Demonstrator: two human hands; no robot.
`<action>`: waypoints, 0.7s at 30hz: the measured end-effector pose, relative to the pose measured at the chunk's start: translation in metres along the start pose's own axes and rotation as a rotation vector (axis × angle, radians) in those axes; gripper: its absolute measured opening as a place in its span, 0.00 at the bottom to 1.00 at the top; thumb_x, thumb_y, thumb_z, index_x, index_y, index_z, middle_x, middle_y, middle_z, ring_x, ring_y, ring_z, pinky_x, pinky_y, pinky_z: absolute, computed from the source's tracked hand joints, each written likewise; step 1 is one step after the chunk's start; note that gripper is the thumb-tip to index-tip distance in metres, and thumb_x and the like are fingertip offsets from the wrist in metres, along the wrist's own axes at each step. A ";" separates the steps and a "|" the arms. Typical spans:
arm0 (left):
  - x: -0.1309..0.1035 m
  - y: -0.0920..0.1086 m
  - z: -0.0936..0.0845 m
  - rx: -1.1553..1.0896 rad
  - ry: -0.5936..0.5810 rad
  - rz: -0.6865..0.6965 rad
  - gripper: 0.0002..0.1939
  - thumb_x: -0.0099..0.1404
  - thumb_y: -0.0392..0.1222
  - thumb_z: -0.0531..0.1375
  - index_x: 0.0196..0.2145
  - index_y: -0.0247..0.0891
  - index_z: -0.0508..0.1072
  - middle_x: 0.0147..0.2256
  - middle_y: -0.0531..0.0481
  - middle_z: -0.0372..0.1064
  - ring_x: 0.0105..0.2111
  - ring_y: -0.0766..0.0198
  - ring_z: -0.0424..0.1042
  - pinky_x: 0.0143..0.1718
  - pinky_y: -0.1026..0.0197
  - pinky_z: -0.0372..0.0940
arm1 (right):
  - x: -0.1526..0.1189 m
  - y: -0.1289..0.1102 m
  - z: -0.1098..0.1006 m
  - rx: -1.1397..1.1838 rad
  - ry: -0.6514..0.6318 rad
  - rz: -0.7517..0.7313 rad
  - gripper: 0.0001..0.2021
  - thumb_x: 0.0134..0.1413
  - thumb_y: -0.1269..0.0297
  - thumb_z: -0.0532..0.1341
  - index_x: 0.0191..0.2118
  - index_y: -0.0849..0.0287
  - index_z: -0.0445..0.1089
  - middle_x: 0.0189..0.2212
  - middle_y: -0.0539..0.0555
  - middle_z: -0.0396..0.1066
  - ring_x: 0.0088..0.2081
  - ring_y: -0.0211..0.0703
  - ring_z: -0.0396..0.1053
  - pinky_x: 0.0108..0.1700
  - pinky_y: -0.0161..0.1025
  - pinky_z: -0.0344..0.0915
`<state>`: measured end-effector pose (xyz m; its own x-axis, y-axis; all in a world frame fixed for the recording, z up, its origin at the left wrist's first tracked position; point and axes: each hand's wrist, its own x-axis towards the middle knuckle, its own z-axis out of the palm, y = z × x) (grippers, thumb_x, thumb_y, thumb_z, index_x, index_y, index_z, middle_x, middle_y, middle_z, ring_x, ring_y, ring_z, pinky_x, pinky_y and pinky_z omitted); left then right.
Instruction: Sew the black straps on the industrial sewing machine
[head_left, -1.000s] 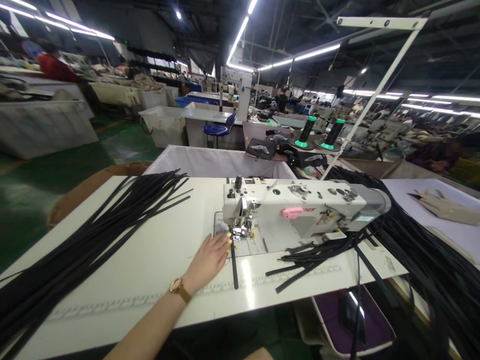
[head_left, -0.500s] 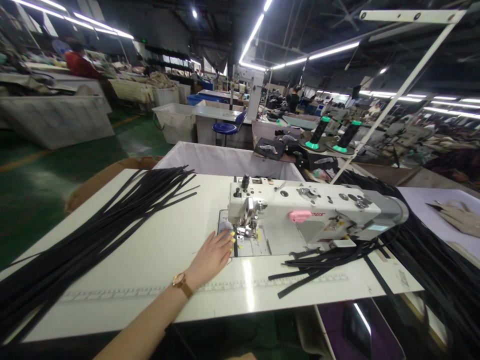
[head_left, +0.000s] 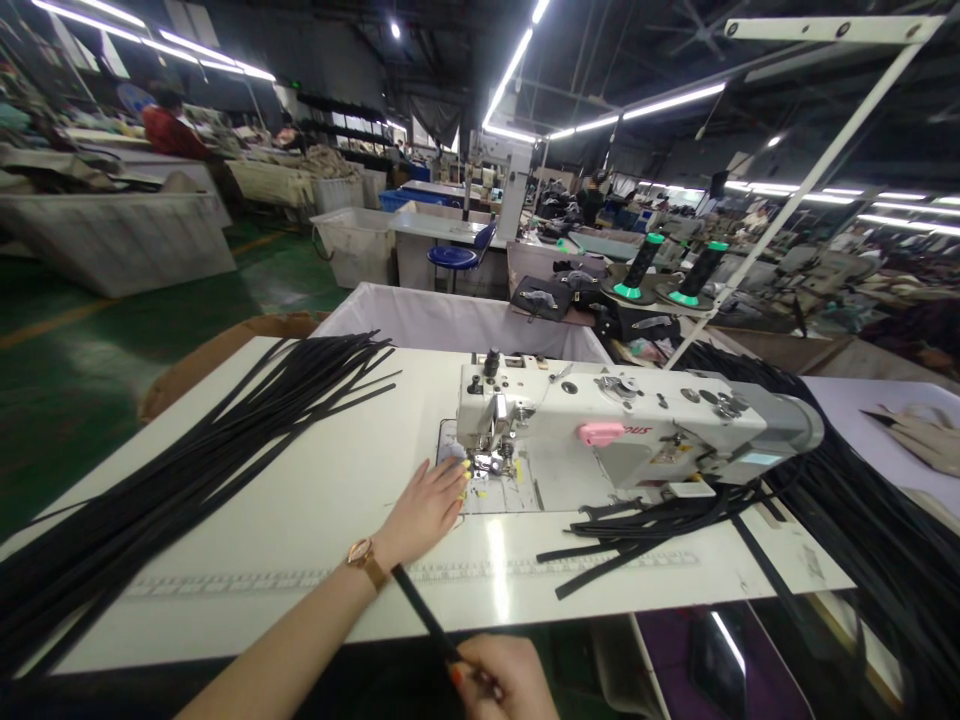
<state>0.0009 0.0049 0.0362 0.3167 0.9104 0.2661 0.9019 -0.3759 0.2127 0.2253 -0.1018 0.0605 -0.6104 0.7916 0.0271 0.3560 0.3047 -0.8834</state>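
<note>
My left hand (head_left: 424,512) lies flat beside the needle area of a white sewing machine (head_left: 555,420), fingers stretched out and fingertips close to the presser foot (head_left: 491,464). Low in the view, my right hand (head_left: 506,678) is closed on a black strap (head_left: 424,608). That strap runs from beside my left wrist down over the table's front edge to my right fingers. A small dark, shiny bit shows at those fingers; I cannot make out what it is. A large bundle of black straps (head_left: 225,450) lies on the left of the white table (head_left: 315,530).
More black straps (head_left: 645,525) lie under the machine arm, near a wrench (head_left: 611,507). A printed ruler (head_left: 247,582) runs along the table front. Behind stands a white-lined bin (head_left: 450,325). Two thread cones (head_left: 641,265) stand at the back right. A phone (head_left: 716,655) lies below the table.
My right hand has come into view at the bottom with a black strap. The dark strip beside the presser foot no longer shows. My left hand has hardly moved.
</note>
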 end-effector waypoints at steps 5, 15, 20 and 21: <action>0.003 -0.005 0.006 0.009 0.009 -0.006 0.21 0.69 0.38 0.51 0.59 0.41 0.65 0.63 0.46 0.60 0.63 0.49 0.56 0.62 0.36 0.52 | 0.030 0.016 -0.015 -0.202 0.166 -0.184 0.13 0.62 0.63 0.55 0.29 0.57 0.71 0.21 0.50 0.69 0.23 0.37 0.63 0.29 0.35 0.55; 0.008 -0.014 0.010 -0.036 0.008 0.018 0.20 0.69 0.40 0.53 0.58 0.42 0.66 0.62 0.46 0.62 0.64 0.48 0.54 0.63 0.34 0.48 | 0.044 0.022 -0.015 -0.228 0.158 -0.112 0.10 0.60 0.64 0.56 0.27 0.56 0.70 0.20 0.47 0.69 0.23 0.36 0.63 0.28 0.34 0.53; 0.026 -0.034 -0.003 -0.161 0.045 0.034 0.16 0.70 0.38 0.52 0.53 0.41 0.71 0.55 0.44 0.69 0.58 0.50 0.63 0.62 0.35 0.50 | 0.044 0.022 -0.015 -0.222 0.165 -0.092 0.10 0.59 0.64 0.57 0.27 0.56 0.70 0.20 0.47 0.69 0.23 0.36 0.64 0.28 0.33 0.54; 0.034 -0.040 -0.007 -0.193 0.055 0.027 0.15 0.71 0.38 0.51 0.49 0.40 0.73 0.53 0.44 0.70 0.55 0.51 0.66 0.61 0.37 0.53 | 0.044 0.022 -0.015 -0.222 0.167 -0.091 0.10 0.59 0.64 0.56 0.27 0.56 0.69 0.20 0.47 0.69 0.23 0.36 0.64 0.28 0.33 0.54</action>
<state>-0.0260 0.0495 0.0433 0.3186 0.8909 0.3237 0.8185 -0.4308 0.3801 0.2166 -0.0520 0.0488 -0.5283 0.8265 0.1944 0.4629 0.4723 -0.7501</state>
